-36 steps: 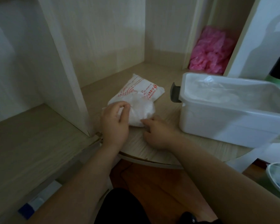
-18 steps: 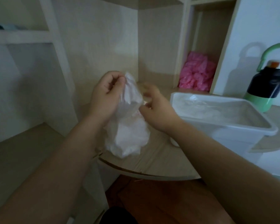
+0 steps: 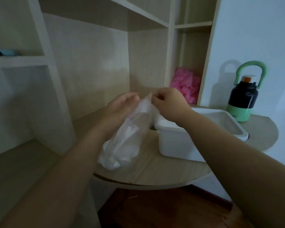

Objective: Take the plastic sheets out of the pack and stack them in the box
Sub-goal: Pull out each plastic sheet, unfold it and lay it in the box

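Observation:
A translucent white plastic pack hangs upright above the round wooden table, its lower end bunched near the tabletop. My left hand holds the pack's upper left side. My right hand pinches the pack's top corner between thumb and fingers. The white plastic box stands just right of the pack, partly behind my right forearm. Its inside is mostly hidden.
A black and green bottle with a green handle stands at the table's back right. A pink crumpled bundle fills a shelf cubby behind my hands. Wooden shelf walls rise on the left and behind. The table's front edge drops to dark floor.
The pack has been lifted off the table into the air. Both hands rose with it, and my right hand moved up to pinch its top edge.

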The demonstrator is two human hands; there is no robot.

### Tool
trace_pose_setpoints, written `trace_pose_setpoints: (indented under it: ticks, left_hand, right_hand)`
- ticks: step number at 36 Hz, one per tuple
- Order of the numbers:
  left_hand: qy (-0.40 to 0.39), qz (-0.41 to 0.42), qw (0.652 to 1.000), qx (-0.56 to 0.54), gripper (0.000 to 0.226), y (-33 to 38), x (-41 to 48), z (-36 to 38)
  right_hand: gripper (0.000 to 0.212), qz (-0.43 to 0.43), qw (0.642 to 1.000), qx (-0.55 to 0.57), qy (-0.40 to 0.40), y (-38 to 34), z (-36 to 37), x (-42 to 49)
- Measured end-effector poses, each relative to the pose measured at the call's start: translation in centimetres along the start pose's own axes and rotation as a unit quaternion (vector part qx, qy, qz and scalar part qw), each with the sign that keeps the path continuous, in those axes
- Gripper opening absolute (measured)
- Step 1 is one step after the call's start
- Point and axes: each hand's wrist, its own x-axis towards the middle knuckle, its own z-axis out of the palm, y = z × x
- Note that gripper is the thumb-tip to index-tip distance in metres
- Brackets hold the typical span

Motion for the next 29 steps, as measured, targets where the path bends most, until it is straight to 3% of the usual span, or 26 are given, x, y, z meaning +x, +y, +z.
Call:
trace_pose_setpoints:
  ticks: [3,5,7,8,12,16,23,26,29]
  left_hand:
    - [-0.030,0.005,0.998,0.059,0.076,-0.7,0.1,0.2]
    - [-0.022,0.035,0.994,0.105,0.064,-0.9,0.5,0.6]
    - [0.018,0.076,0.988,0.130,0.035,-0.7,1.1,1.0]
    - [0.036,0.082,0.989,0.121,0.024,-0.7,1.3,1.2]
    - [0.066,0.031,0.996,0.046,0.024,-0.8,2.4,1.4]
    - [0.050,-0.023,0.998,-0.020,0.018,-0.9,2.9,2.0]
    - [0.089,-0.060,0.992,-0.065,0.016,-1.5,3.7,3.0]
    - [0.085,-0.064,0.992,-0.072,0.014,-1.6,4.0,3.5]
    - [0.095,-0.062,0.992,-0.048,0.018,-1.9,4.6,3.9]
  right_hand:
    - [0.035,0.063,0.998,0.024,0.006,0.5,-0.6,0.1]
    - [0.036,0.092,0.995,0.043,0.009,0.7,-1.1,0.2]
    - [0.036,0.109,0.993,0.055,0.010,0.8,-1.5,0.2]
    - [0.033,0.116,0.991,0.066,0.012,0.9,-1.6,0.2]
    - [0.036,0.129,0.985,0.110,0.011,1.4,-2.1,0.1]
    - [0.019,0.095,0.991,0.089,0.036,2.1,-2.5,0.2]
    - [0.029,0.110,0.991,0.067,0.029,3.5,-3.6,0.5]
    - [0.015,0.107,0.991,0.079,-0.017,3.9,-3.6,0.5]
    - [0.022,0.109,0.992,0.068,0.000,4.5,-3.4,0.7]
